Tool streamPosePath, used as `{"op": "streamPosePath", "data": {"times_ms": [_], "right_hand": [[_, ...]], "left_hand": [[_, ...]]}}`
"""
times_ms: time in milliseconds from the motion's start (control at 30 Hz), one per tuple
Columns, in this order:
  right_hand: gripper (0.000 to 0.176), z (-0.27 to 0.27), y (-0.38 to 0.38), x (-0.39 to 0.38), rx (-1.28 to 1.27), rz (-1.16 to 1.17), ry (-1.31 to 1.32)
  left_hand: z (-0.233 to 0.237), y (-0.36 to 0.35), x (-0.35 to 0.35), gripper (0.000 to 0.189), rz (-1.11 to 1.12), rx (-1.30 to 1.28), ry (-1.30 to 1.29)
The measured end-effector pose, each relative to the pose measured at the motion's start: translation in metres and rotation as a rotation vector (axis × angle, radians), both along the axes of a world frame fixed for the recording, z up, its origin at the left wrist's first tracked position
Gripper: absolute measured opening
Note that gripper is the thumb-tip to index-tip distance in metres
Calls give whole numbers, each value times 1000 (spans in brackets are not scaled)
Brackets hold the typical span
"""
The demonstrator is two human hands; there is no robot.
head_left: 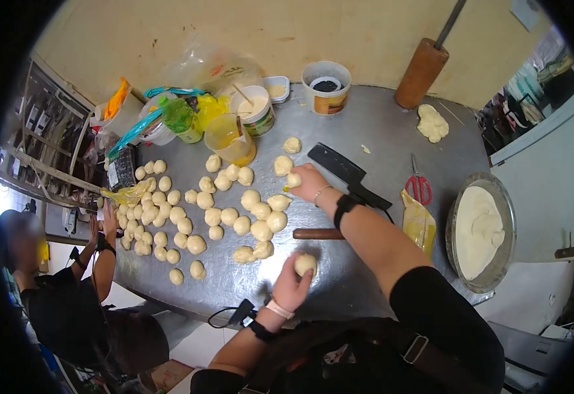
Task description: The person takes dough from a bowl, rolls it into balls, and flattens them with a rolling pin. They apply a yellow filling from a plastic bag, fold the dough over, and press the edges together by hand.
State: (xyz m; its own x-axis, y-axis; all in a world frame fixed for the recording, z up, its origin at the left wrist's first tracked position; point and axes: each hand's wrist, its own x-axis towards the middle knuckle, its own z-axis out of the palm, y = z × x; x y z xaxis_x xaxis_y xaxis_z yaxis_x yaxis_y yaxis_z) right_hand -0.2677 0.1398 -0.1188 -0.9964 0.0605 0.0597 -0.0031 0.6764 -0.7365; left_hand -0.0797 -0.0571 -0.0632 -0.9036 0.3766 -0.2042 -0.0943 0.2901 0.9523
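While the left hand (291, 284) lies near the front edge of the metal table (379, 131), its fingers curl upward around a dough ball (305, 264). The hand is about half closed and has this ball in its hold. The ball is at the fingertips, low over the table, a little apart from the other pieces.

The right hand (310, 184) is stretched farther away, toward the middle of the table. Its fingers bend down over a second ball (293, 179) and touch it, but I cannot tell if they really grip it or only rest on it.

Many more dough balls (169, 217) lie to the left of both hands, spread over the table. A black cleaver (346, 172) lies just beside the right hand, and a wooden stick (318, 234) lies under the right forearm. Farther right are red scissors (419, 189), a yellow bag (418, 223) and a metal bowl (500, 210) with white dough in it.

At the far side stand a rolling pin (421, 72), a white tub (326, 88) and a yellow cup (230, 139), and a lump of dough (433, 123) lies near the pin. Another person (70, 308) sits at the left edge of the table.
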Motion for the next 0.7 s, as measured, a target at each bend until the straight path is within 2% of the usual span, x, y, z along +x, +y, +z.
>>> {"op": "streamPosePath", "data": {"times_ms": [67,133,167,233,267,300,333,367,400,433,467,567,667,700], "right_hand": [[30,-5,-12,-12,-7,-33,-52],[23,2,-12,-12,-81,-133,-125],[18,5,-10,-1,-128,-192,147],[23,58,1,38,-157,-214,586],[28,95,5,74,-110,-207,614],[31,119,9,112,-75,-183,640],[32,129,12,158,45,-140,558],[38,117,15,199,128,-42,532],[41,103,15,233,168,26,350],[45,87,13,262,203,92,173],[48,74,13,283,229,150,-7],[51,48,16,310,154,-46,83],[47,22,23,306,17,180,63],[36,3,25,301,13,299,92]], "left_hand": [[-42,-20,6,47,-333,-606,553],[-28,-23,2,50,-231,-541,590],[-21,-23,0,53,-178,-463,575],[-28,-26,0,62,-41,-215,564],[-36,-24,1,62,-23,-133,622],[-30,-18,-2,56,-95,-199,607],[-25,-12,-5,50,-170,-261,606],[-30,-12,-5,43,-286,-355,606],[-39,-13,-8,37,-397,-447,619],[-60,-12,-9,32,-314,-347,687],[-55,-12,-14,30,-359,-299,545],[-7,2,-7,35,-301,-233,561],[-24,6,13,40,-491,-80,749],[-49,4,15,42,-624,-216,685]]}}
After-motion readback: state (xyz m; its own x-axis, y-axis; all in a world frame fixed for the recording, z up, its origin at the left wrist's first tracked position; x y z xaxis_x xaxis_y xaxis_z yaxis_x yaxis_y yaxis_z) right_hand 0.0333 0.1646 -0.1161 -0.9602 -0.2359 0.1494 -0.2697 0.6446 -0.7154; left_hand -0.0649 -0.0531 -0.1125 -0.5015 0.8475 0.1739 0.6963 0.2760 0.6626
